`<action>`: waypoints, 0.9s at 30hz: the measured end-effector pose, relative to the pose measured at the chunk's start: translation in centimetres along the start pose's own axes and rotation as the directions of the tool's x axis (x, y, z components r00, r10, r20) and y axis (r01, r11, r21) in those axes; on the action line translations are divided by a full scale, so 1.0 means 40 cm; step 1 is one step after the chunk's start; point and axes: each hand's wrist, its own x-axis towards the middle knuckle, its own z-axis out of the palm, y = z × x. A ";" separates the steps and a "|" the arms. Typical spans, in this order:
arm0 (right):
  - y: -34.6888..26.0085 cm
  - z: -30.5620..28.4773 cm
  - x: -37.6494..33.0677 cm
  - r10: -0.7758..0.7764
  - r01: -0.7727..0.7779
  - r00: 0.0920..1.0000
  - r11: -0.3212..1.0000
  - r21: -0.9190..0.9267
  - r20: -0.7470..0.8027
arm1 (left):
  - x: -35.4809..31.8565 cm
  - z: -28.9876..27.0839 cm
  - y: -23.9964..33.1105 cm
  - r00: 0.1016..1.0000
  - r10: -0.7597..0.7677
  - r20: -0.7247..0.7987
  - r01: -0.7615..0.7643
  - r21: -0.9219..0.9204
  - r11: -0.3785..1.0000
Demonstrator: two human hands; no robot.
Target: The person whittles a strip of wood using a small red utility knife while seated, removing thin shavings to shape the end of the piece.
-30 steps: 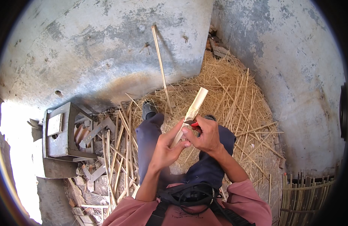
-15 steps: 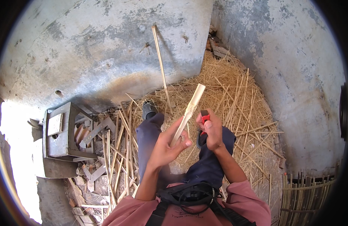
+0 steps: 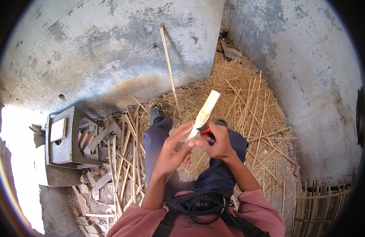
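Note:
A pale, split length of bamboo or wood (image 3: pixel 209 103) slants up and away in front of me, wide and flat at its far end, rough and narrowed near its middle. My left hand (image 3: pixel 173 153) grips its lower end between thumb and fingers. My right hand (image 3: pixel 220 143) is closed round a small red-handled knife (image 3: pixel 205 130). Its dark blade rests against the narrow part of the piece, close by my left fingertips. The right thumb lies near the left thumb, and fingers hide most of the handle.
Straw and thin shavings (image 3: pixel 265 114) cover the floor ahead and right. Long sticks (image 3: pixel 121 170) lie at the left, beside a wooden frame box (image 3: pixel 68 136). One stick (image 3: pixel 168 65) leans on the wall. A slatted bamboo basket (image 3: pixel 320 207) stands at lower right.
My right hand has moved left and turned, bringing the knife from apart onto the piece. The piece has rolled slightly, its far end shifting a little right.

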 end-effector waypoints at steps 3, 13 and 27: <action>-0.003 0.007 0.001 0.008 -0.008 1.000 1.000 0.004 -0.004 | -0.001 0.002 0.003 1.000 -0.008 -0.010 0.008 -0.041 0.999; 0.011 0.017 -0.004 0.013 -0.013 0.999 1.000 -0.025 0.033 | 0.007 0.021 0.022 0.997 0.011 -0.079 0.005 0.190 0.982; -0.003 0.011 0.000 -0.004 0.003 1.000 1.000 -0.024 -0.026 | 0.008 0.030 0.011 0.993 0.074 -0.087 -0.047 0.283 0.958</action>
